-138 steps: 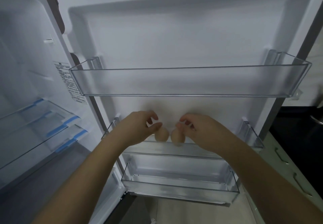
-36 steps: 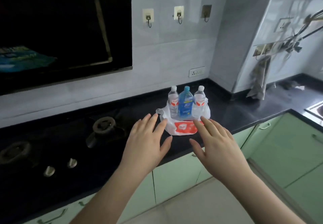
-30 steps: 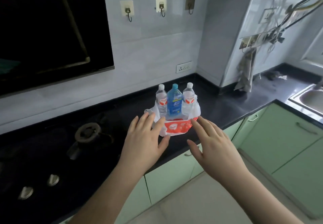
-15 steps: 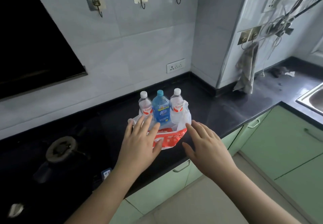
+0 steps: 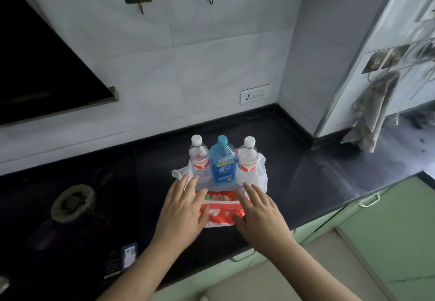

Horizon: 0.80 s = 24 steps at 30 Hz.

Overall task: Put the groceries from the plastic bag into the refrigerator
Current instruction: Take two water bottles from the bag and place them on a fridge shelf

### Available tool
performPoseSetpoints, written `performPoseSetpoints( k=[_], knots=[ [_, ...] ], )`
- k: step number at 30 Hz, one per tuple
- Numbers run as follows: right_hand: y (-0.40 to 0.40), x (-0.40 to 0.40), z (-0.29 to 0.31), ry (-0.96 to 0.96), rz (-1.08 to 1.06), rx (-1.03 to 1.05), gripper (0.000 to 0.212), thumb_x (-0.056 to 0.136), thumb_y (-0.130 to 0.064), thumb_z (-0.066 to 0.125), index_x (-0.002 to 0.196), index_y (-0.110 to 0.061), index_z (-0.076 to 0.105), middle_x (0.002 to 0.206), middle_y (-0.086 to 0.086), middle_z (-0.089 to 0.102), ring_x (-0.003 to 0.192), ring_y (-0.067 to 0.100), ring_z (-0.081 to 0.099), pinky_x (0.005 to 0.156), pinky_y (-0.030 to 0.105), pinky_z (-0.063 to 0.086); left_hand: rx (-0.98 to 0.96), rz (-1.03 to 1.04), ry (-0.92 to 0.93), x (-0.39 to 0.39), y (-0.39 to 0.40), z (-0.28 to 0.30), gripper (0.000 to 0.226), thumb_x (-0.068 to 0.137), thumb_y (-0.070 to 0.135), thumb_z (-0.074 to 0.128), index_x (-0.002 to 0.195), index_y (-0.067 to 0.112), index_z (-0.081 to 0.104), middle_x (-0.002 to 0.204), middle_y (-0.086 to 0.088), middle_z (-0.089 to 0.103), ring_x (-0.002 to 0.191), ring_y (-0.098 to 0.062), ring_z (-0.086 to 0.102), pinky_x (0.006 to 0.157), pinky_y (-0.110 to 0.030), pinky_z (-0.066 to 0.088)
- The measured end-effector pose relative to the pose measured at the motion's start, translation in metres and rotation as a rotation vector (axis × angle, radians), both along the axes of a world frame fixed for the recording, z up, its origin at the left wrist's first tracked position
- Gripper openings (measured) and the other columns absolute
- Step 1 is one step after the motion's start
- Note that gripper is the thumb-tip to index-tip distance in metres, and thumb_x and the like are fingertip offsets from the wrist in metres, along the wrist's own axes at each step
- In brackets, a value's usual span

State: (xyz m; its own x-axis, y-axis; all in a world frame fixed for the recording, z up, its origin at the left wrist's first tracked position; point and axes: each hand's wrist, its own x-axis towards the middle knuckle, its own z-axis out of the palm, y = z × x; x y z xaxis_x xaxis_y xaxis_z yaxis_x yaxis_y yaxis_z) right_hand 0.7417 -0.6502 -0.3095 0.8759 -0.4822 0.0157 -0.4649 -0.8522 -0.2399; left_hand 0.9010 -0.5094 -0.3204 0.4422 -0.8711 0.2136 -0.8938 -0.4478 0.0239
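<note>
A white and red plastic bag (image 5: pixel 261 176) lies on the black counter (image 5: pixel 306 178). Behind its front fold stand a blue bottle (image 5: pixel 222 163) and two clear water bottles with red labels, one on the left (image 5: pixel 199 159) and one on the right (image 5: pixel 248 158). A packet with a red printed front (image 5: pixel 220 197) shows inside the bag's mouth. My left hand (image 5: pixel 182 209) hovers flat over the bag's left front with fingers spread. My right hand (image 5: pixel 260 209) hovers over the right front, also spread. Neither holds anything. The refrigerator is out of view.
A gas burner (image 5: pixel 73 200) sits on the hob at the left. A wall socket (image 5: pixel 255 93) and several hooks are on the tiled wall. A grey cloth (image 5: pixel 369 115) hangs at the right. Pale green cabinet doors (image 5: pixel 388 230) run below the counter edge.
I turned from the refrigerator door, where both hands held eggs, to the counter. Over the last second both open hands came forward and down to the bag's front.
</note>
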Motion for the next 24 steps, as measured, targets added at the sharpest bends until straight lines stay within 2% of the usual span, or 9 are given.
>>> performPoseSetpoints(
  k=[3,6,10,13,16,18,21,24],
  knots=[
    [-0.010,0.024,-0.016,0.079,0.014,0.068,0.067,0.096,-0.052,0.041,0.153,-0.027,0.014,0.162,0.002,0.009,0.149,0.023,0.004,0.117,0.037,0.003,0.007,-0.015,0.033,0.018,-0.008,-0.017,0.046,0.091,0.034,0.039,0.125,0.014,0.062,0.139,-0.016,0.052,0.137,-0.034,0.038,0.112,-0.052,0.034],
    [-0.015,0.045,-0.025,0.117,-0.002,0.123,0.071,0.095,-0.052,0.044,0.154,-0.028,0.012,0.163,0.000,0.007,0.149,0.021,0.003,0.118,0.037,0.006,0.011,-0.030,0.077,0.031,-0.013,-0.034,0.043,0.090,0.032,0.043,0.124,0.014,0.062,0.139,-0.015,0.053,0.135,-0.033,0.041,0.111,-0.051,0.035],
    [-0.025,0.061,-0.038,0.166,-0.017,0.187,0.070,0.094,-0.050,0.047,0.153,-0.027,0.016,0.161,0.000,0.014,0.147,0.022,0.014,0.118,0.038,0.017,0.035,-0.032,0.144,0.050,-0.022,-0.051,0.039,0.090,0.032,0.053,0.124,0.015,0.061,0.136,-0.012,0.056,0.132,-0.029,0.046,0.109,-0.047,0.040],
    [-0.031,0.070,-0.047,0.138,-0.082,0.321,0.065,0.094,-0.048,0.048,0.151,-0.027,0.023,0.158,-0.002,0.024,0.141,0.020,0.030,0.114,0.037,0.029,-0.009,-0.099,0.246,0.064,-0.029,-0.059,0.036,0.089,0.029,0.055,0.122,0.017,0.061,0.133,-0.007,0.057,0.126,-0.022,0.051,0.104,-0.039,0.046],
    [-0.034,0.076,-0.054,0.038,-0.204,0.489,0.057,0.095,-0.044,0.050,0.147,-0.025,0.032,0.151,-0.007,0.034,0.125,0.011,0.047,0.102,0.027,0.040,-0.111,-0.230,0.382,0.071,-0.036,-0.064,0.032,0.087,0.026,0.058,0.117,0.017,0.063,0.127,-0.003,0.059,0.118,-0.017,0.055,0.097,-0.031,0.048],
    [-0.037,0.079,-0.058,-0.012,-0.286,0.554,0.053,0.096,-0.043,0.049,0.145,-0.025,0.035,0.148,-0.007,0.039,0.117,0.008,0.050,0.095,0.023,0.042,-0.150,-0.226,0.443,0.072,-0.039,-0.066,0.031,0.089,0.025,0.058,0.119,0.017,0.063,0.123,0.000,0.059,0.114,-0.013,0.056,0.095,-0.027,0.048],
    [-0.047,0.079,-0.064,-0.028,-0.382,0.606,0.056,0.096,-0.046,0.048,0.145,-0.025,0.034,0.151,-0.004,0.037,0.127,0.016,0.048,0.100,0.034,0.046,-0.126,-0.139,0.509,0.078,-0.045,-0.073,0.033,0.093,0.026,0.056,0.123,0.016,0.060,0.120,0.006,0.058,0.108,-0.007,0.057,0.093,-0.021,0.048],
    [-0.062,0.080,-0.070,-0.026,-0.464,0.641,0.060,0.096,-0.045,0.048,0.148,-0.023,0.029,0.153,0.001,0.035,0.133,0.021,0.044,0.101,0.036,0.044,-0.054,-0.049,0.522,0.084,-0.051,-0.084,0.034,0.094,0.028,0.054,0.126,0.016,0.058,0.121,0.006,0.059,0.109,-0.009,0.058,0.092,-0.022,0.048]
  ],
)
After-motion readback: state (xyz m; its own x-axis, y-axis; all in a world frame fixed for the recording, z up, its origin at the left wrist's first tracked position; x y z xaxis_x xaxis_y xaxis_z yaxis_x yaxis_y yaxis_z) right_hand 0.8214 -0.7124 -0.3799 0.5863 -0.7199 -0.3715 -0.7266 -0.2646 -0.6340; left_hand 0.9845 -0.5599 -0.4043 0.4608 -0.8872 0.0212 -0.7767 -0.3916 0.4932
